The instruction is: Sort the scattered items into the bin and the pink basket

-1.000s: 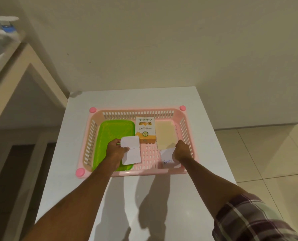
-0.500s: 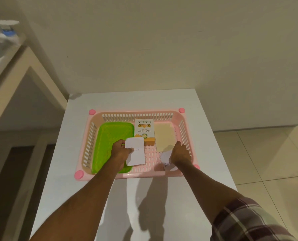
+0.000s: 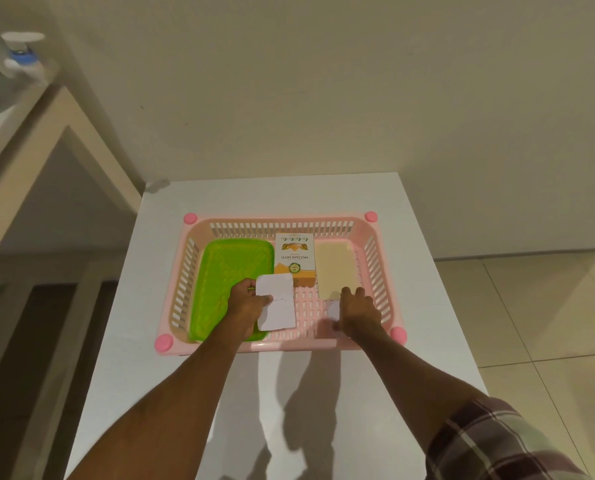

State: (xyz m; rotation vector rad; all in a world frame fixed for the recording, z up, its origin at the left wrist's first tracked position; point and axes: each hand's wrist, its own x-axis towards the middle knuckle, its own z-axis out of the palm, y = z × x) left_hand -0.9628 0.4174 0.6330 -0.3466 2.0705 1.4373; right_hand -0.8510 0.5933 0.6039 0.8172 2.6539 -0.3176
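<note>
Pink basket [image 3: 247,227], slotted on all sides, sits on the white table [image 3: 289,195] with its long axis running left to right. Inside it, against the left wall, lies a green tray [image 3: 226,271], long axis near to far. At the middle of the basket's far wall lies an orange-and-white box [image 3: 294,258], also lengthwise near to far, its print readable from the near side. Just right of the box lies a beige sheet [image 3: 334,265], set the same way.

The left hand [image 3: 246,306] is over the near middle of the basket and pinches a white card [image 3: 277,306] by its left edge. The card's long axis runs near to far, and its far end overlaps the box's near corner.

The right hand [image 3: 358,311] lies palm down at the basket's near right, fingers pointing at the far wall, over a white slip [image 3: 334,308]. The slip is mostly hidden and blurred, so whether the hand grasps it cannot be told.
</note>
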